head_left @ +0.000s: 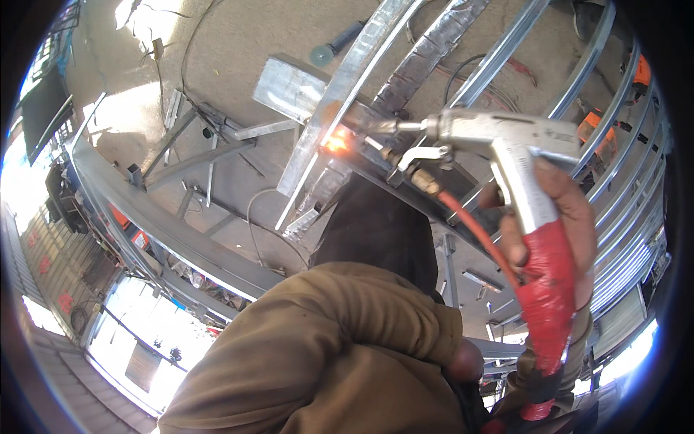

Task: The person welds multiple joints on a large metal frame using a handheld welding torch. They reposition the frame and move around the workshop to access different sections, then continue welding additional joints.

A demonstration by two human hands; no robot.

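My right hand (567,210) grips a pistol-shaped silver metal gun (535,137) by its handle, which is wrapped in red tape. A red hose (470,224) runs to a brass fitting under its front end. The gun's narrow nozzle points left, near a bright orange glow (337,141) on a long grey metal beam (354,72). Whether the tip touches the metal is lost in the glare. My left arm, in a brown sleeve (376,311), bends across my body. Only a small part of my left hand (467,362) shows below the cuff; its fingers are hidden.
An angle grinder (334,45) lies on the concrete floor beyond the beam. Parallel metal rails (506,50) fill the right side. A wide metal beam (173,231) crosses the left, near a frame of steel bars (217,152). Cables trail over the floor.
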